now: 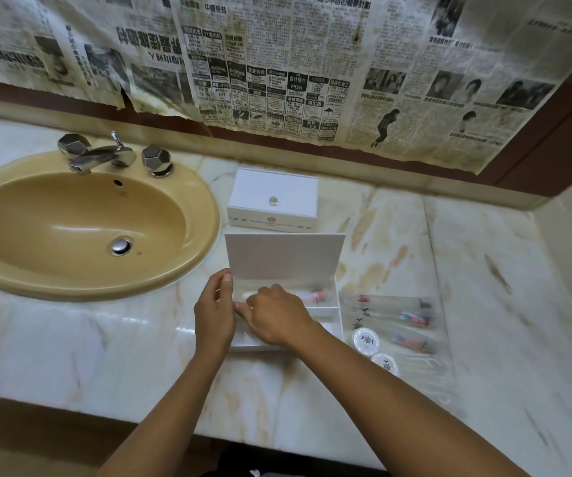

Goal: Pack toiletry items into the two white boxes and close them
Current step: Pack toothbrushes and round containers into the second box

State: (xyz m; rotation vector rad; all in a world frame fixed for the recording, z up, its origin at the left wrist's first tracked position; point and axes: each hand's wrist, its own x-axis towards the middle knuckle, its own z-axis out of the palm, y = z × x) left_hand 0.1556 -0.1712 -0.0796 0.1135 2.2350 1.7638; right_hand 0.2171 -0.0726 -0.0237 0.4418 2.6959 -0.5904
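An open white box point(336, 306) stands on the marble counter with its lid point(284, 256) raised upright. A clear-wrapped toothbrush kit point(314, 296) lies in its back compartment. My left hand point(214, 311) holds the box's left wall, thumb near the lid's corner. My right hand point(274, 316) reaches into the box and pinches the kit's clear wrapper at its left end. A second white box point(272, 201) sits shut behind, a small knob on its lid. Right of the open box lie clear-wrapped toothbrush kits point(405, 318) and two round white packets point(365, 340).
A tan oval sink point(81, 228) with a chrome faucet point(102, 154) fills the left of the counter. Newspaper sheets point(277, 70) cover the wall behind. The counter's front edge point(105, 411) runs just below my forearms. A side wall closes the right end.
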